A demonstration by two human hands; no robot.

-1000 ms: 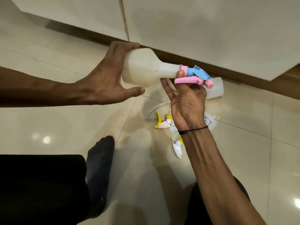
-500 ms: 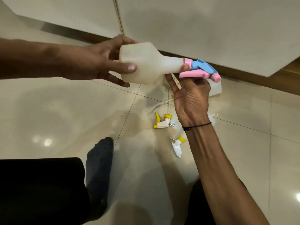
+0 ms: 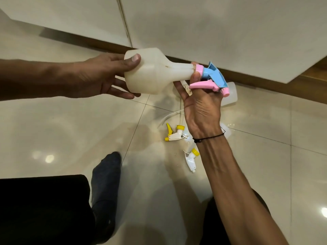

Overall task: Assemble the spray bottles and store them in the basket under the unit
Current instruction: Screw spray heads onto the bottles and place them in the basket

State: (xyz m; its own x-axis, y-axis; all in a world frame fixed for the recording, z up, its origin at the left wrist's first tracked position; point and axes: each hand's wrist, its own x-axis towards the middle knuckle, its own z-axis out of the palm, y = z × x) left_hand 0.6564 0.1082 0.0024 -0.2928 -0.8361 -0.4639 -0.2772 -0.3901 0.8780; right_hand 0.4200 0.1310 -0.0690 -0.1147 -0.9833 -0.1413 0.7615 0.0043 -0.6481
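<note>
Left hand point(image 3: 95, 76): fingers curled round the white bottle point(image 3: 152, 71) base — held sideways.
Right hand point(image 3: 201, 105): fingers pinching the pink-blue spray head point(image 3: 211, 76).

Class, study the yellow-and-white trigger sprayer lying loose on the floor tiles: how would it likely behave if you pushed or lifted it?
The yellow-and-white trigger sprayer looks like small moulded plastic, so probably light and stiff. On the glossy floor tiles it would likely slide rather than roll, since its angular shape lies flat. A thin tube seems to trail from it and may flop or drag when lifted.
</note>
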